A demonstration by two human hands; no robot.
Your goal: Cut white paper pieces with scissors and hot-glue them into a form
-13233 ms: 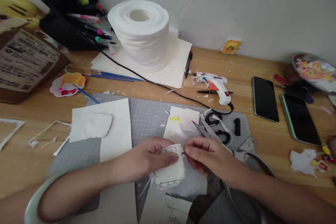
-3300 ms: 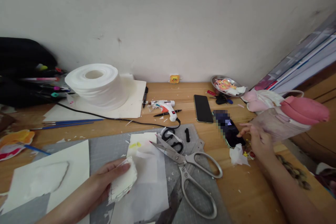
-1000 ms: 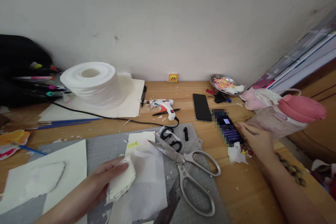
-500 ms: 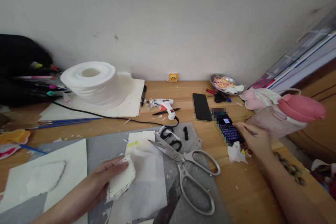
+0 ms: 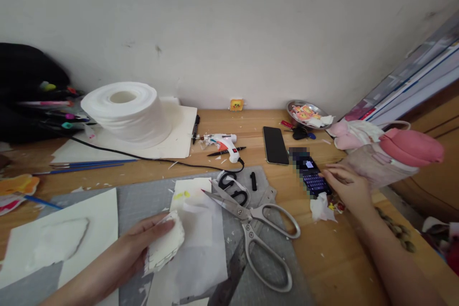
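My left hand (image 5: 141, 246) pinches a white paper cutout (image 5: 165, 244) between thumb and fingers; dark drawn lines run along its lower edge. Under it lie pale sheets of paper (image 5: 206, 253) on a grey cutting mat (image 5: 147, 201). My right hand (image 5: 346, 189) hovers at the right edge of a lit phone (image 5: 311, 177) that shows a keyboard. Its fingers are loosely bent and apart, with nothing visible in them. A crumpled white tissue (image 5: 322, 207) sits just below the phone. Large metal scissors (image 5: 247, 217) rest open on the mat between my hands.
A white paper roll (image 5: 125, 119) stands at the back left. Around the middle lie a hot glue gun (image 5: 229, 146) with its black cord and a dark phone (image 5: 275, 146). At right are a metal bowl (image 5: 324, 126) of small cutouts and a pink bag (image 5: 383, 165).
My right hand's fingers have lifted and spread slightly beside the lit phone. My left hand keeps its hold on the paper cutout. The view has shifted slightly.
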